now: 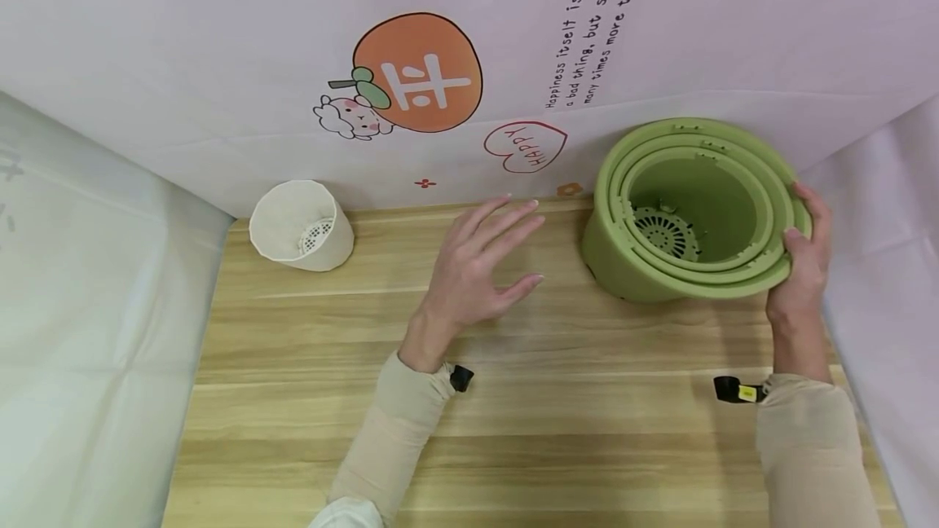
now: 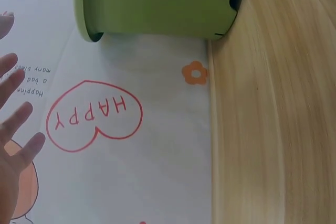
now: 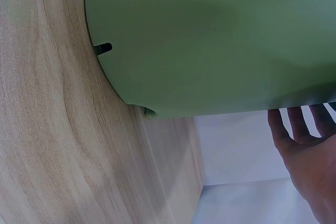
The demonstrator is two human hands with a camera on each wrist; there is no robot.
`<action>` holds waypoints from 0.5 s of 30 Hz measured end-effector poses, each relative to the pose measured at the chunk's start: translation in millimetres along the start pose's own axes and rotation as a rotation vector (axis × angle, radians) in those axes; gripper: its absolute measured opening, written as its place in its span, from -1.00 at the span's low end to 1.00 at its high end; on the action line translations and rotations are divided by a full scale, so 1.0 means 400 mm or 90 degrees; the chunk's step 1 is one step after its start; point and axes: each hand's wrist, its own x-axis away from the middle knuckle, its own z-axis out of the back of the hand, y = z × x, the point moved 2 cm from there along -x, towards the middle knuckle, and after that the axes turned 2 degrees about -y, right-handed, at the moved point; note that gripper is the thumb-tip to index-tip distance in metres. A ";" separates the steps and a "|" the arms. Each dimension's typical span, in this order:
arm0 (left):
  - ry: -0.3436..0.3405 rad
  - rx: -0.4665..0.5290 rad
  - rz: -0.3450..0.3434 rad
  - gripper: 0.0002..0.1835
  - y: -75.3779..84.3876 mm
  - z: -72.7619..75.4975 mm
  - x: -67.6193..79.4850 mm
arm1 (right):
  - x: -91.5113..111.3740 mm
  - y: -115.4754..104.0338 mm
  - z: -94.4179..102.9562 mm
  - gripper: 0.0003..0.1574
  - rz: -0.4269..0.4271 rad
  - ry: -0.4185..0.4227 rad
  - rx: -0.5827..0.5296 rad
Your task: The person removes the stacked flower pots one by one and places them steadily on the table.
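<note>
Several green plastic flower pots [image 1: 649,271] of different sizes sit nested one inside another at the back right of the table. Slots pierce the innermost pot's round bottom. My right hand [image 1: 803,263] grips the stack's rim on its right side, thumb over the edge and fingers against the outside. In the right wrist view the fingers [image 3: 299,124] touch the outer pot's wall [image 3: 210,45]. Left of the stack, my left hand [image 1: 477,267] is held over the table with fingers spread and nothing in them. The outer pot [image 2: 157,3] also shows in the left wrist view.
A small white pot [image 1: 333,239] with a perforated bottom leans at the back left of the wooden table [image 1: 513,446]. A white printed cloth [image 1: 257,47] stands behind the table. White cloth sides [image 1: 81,308] border it left and right.
</note>
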 end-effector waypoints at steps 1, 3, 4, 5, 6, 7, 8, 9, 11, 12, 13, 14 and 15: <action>-0.002 -0.001 -0.002 -0.38 0.001 -0.002 -0.002 | 0.000 0.000 -0.001 -0.36 0.001 0.000 -0.003; -0.009 -0.004 -0.007 -0.37 0.004 -0.007 -0.007 | 0.001 0.002 -0.003 -0.36 0.005 0.000 -0.006; -0.013 -0.004 -0.008 -0.37 0.005 -0.010 -0.009 | 0.001 0.003 -0.004 -0.36 0.006 0.001 -0.007; -0.017 -0.004 -0.010 -0.37 0.007 -0.012 -0.012 | 0.001 0.003 -0.004 -0.36 0.007 0.002 -0.007; -0.020 -0.003 -0.011 -0.36 0.008 -0.015 -0.014 | 0.001 0.004 -0.005 -0.36 0.008 0.002 -0.007; -0.023 -0.002 -0.011 -0.36 0.009 -0.017 -0.016 | 0.002 0.005 -0.005 -0.35 0.010 0.001 -0.004; -0.026 -0.002 -0.012 -0.36 0.011 -0.019 -0.018 | 0.002 0.005 -0.005 -0.35 0.010 0.002 -0.002; -0.028 -0.001 -0.013 -0.35 0.012 -0.021 -0.020 | 0.002 0.006 -0.004 -0.35 0.010 0.001 0.001; -0.031 -0.001 -0.015 -0.35 0.015 -0.025 -0.024 | 0.001 0.006 -0.002 -0.35 0.007 0.003 0.003; -0.033 -0.002 -0.016 -0.35 0.016 -0.027 -0.026 | 0.001 0.007 -0.001 -0.35 0.007 0.004 0.002; -0.036 -0.003 -0.016 -0.34 0.018 -0.029 -0.029 | 0.000 0.007 -0.001 -0.35 0.009 0.004 0.000; -0.038 -0.004 -0.017 -0.34 0.019 -0.031 -0.032 | -0.001 0.007 0.000 -0.35 0.012 0.004 -0.002; -0.041 -0.005 -0.018 -0.34 0.021 -0.033 -0.035 | -0.002 0.008 0.001 -0.35 0.014 0.003 -0.003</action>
